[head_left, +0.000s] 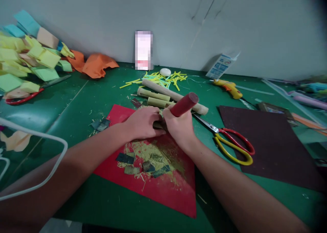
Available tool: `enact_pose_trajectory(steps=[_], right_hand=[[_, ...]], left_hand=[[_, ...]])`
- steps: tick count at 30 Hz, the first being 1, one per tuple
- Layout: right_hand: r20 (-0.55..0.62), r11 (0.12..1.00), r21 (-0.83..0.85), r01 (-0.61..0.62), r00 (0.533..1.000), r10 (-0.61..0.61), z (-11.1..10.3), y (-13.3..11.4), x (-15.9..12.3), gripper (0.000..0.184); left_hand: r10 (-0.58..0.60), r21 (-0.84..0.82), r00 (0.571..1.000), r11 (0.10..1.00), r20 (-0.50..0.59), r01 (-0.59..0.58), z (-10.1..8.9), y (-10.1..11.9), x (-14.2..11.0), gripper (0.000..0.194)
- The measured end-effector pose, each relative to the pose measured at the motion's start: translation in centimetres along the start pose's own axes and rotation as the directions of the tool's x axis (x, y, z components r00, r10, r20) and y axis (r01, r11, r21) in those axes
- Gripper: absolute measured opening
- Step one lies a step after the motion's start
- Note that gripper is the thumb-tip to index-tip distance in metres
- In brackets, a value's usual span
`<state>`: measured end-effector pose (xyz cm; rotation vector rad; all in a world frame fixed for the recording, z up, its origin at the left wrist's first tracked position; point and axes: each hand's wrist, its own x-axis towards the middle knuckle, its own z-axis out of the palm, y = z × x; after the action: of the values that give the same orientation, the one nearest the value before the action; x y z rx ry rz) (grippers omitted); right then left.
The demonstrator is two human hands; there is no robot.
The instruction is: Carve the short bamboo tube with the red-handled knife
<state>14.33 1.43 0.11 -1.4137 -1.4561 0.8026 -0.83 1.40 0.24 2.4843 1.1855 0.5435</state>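
My right hand (179,125) is wrapped round the thick red handle (185,104) of a tool, whose working end is hidden between my hands. Curled fingers of my left hand (145,122) press on a short olive-brown bamboo piece (158,125), mostly covered by the hands. Both hands are over a red sheet (178,199). Pale shavings and dust (145,149) are strewn on it, with several dark green bamboo chips (125,158). Just behind the hands lie split bamboo pieces (155,94) and a long pale wooden stick (163,89).
Scissors (224,137) with red and yellow handles lie right, beside a dark brown board (276,148). Farther back are a yellow glue gun (228,88), yellow strips (178,79) and a phone (143,50) against the wall. Folded papers (38,56) heap left; a white cable (65,148) crosses near my left arm.
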Motion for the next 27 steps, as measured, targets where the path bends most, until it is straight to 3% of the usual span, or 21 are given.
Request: enact_pose_trajectory(steps=[5,10,14,16,21,27], right_hand=[[0.005,0.999,0.051,-0.010,1.000,0.010,0.0,0.3,0.4,0.024],[0.009,0.999,0.041,0.027,1.000,-0.028,0.0,0.2,0.3,0.021],[0.048,0.994,0.108,-0.023,0.999,0.018,-0.3,-0.6,-0.1,0.017],[0.063,0.992,0.126,-0.024,0.998,0.016,-0.6,-0.9,-0.2,0.017],[-0.044,0.989,0.144,0.033,0.999,-0.027,-0.8,-0.9,0.1,0.017],[0.046,0.995,0.097,-0.003,0.999,-0.002,-0.8,-0.5,0.6,0.016]], left_hand=[[-0.023,-0.037,1.000,0.999,-0.001,0.022,-0.1,-0.2,0.0,0.026],[0.029,-0.106,0.999,0.994,0.035,-0.025,-0.2,-0.9,0.3,0.024],[-0.003,-0.130,0.998,0.991,0.057,0.011,-0.3,-0.9,0.4,0.024],[-0.035,-0.103,0.997,0.994,0.073,0.042,-0.5,-0.7,0.4,0.024],[-0.028,0.047,0.994,0.999,0.103,0.023,-0.6,-0.4,0.5,0.029],[0.008,0.100,0.996,0.995,0.089,-0.017,-0.3,-0.7,0.5,0.032]])
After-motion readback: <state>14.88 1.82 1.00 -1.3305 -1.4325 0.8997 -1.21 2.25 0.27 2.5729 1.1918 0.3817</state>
